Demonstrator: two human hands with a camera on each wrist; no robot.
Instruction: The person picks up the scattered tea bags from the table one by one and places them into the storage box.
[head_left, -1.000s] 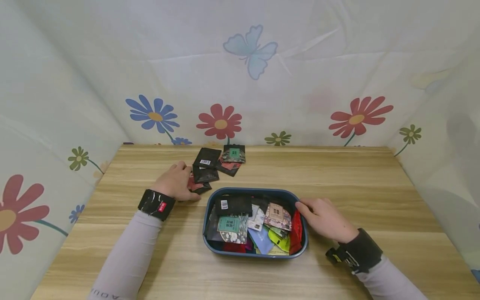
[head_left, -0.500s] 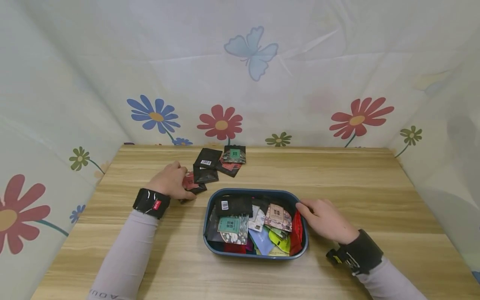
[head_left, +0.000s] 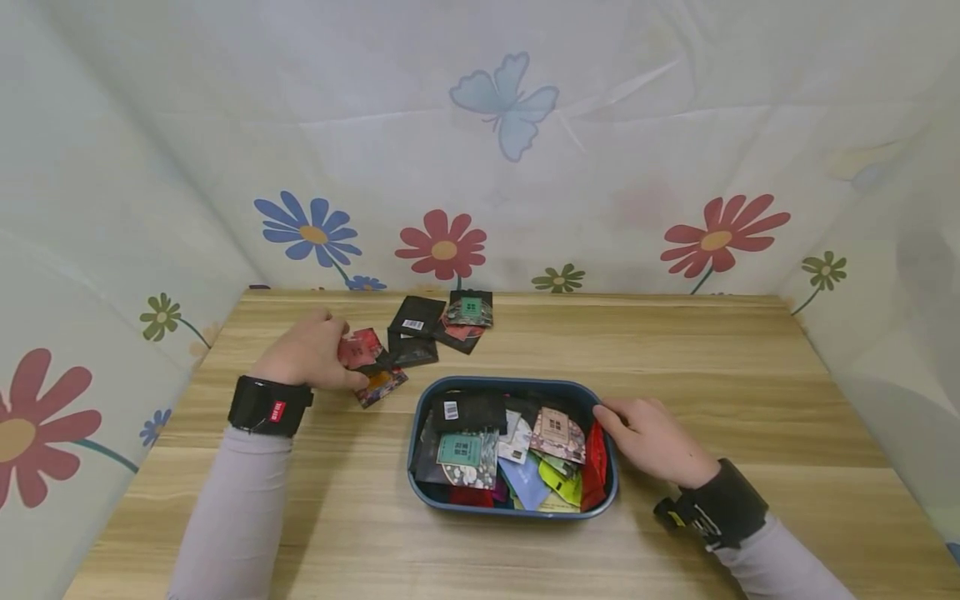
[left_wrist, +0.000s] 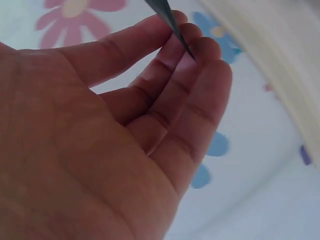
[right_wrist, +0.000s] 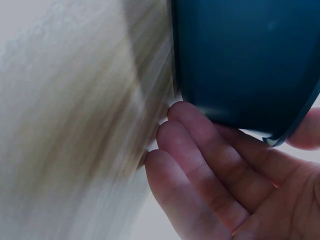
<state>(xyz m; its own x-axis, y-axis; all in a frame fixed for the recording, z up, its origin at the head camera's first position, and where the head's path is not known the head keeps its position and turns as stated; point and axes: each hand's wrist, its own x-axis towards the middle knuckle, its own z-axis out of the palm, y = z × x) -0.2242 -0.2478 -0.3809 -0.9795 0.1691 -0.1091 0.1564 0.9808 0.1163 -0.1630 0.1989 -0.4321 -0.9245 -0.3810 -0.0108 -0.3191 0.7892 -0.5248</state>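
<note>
My left hand [head_left: 303,354], at the left of the table, pinches a red-labelled sachet [head_left: 360,348] between thumb and fingers. In the left wrist view the dark edge of a sachet [left_wrist: 172,25] shows at the fingertips. Just under it lies an orange-labelled sachet [head_left: 381,386], partly overlapped. My right hand [head_left: 660,437] holds the right end of a blue plastic bin [head_left: 517,514], thumb at the rim. In the right wrist view its fingers [right_wrist: 187,150] curl low against the bin's outer wall [right_wrist: 250,55]. Sachets of many colours fill the bin, including a green-labelled sachet [head_left: 459,450].
Behind the bin, black sachets [head_left: 417,315] lie in a loose overlapping pile, with another green-labelled packet [head_left: 471,308] at its right. The wooden table [head_left: 675,342] ends at a flowered curtain [head_left: 600,167] at the back and sides.
My left hand has moved left and slightly back, drawing the red-labelled sachet from the pile. The orange-labelled sachet has come into view beneath it. My right hand and the bin have stayed put.
</note>
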